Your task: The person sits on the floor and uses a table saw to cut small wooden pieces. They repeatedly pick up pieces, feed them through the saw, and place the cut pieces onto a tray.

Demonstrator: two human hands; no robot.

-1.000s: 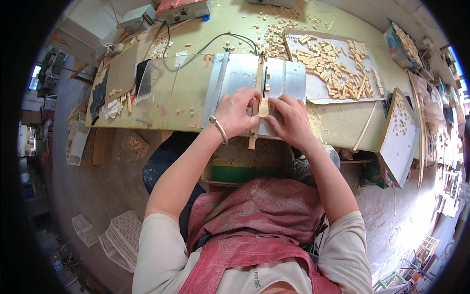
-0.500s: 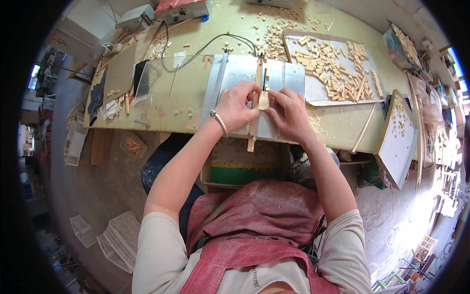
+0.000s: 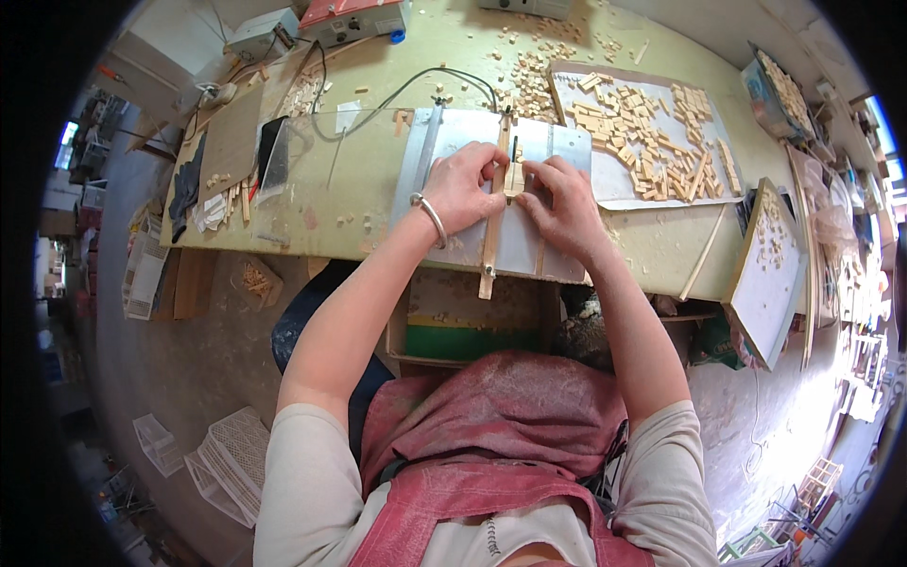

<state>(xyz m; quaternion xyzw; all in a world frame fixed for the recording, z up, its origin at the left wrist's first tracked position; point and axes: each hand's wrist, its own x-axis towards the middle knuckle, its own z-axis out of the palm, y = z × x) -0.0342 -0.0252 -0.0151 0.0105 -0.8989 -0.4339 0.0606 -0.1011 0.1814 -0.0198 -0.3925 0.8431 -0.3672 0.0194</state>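
A small pale wooden block [image 3: 514,180] lies on the metal plate [image 3: 463,128] of a small table saw, close against the right side of a long wooden strip [image 3: 489,241]. My left hand [image 3: 465,187], with a light bangle at the wrist, reaches over the strip, its fingers bent and closed at the block's left side. From the right, the thumb and fingertips of my right hand [image 3: 567,208] pinch the block. Just beyond it is a thin dark saw blade [image 3: 515,148] at a slot. The fingertips partly hide the block's sides.
At the right, a white tray [image 3: 652,198] holds many small wooden blocks. Loose pieces [image 3: 534,85] are scattered behind the saw. A black cable [image 3: 378,106] curves over the green bench [image 3: 331,222]. A tilted board [image 3: 761,283] stands at the right edge; an open drawer [image 3: 472,342] is below.
Both hands have moved a little away from me along the strip. The block between them has slid forward, nearer the dark blade.
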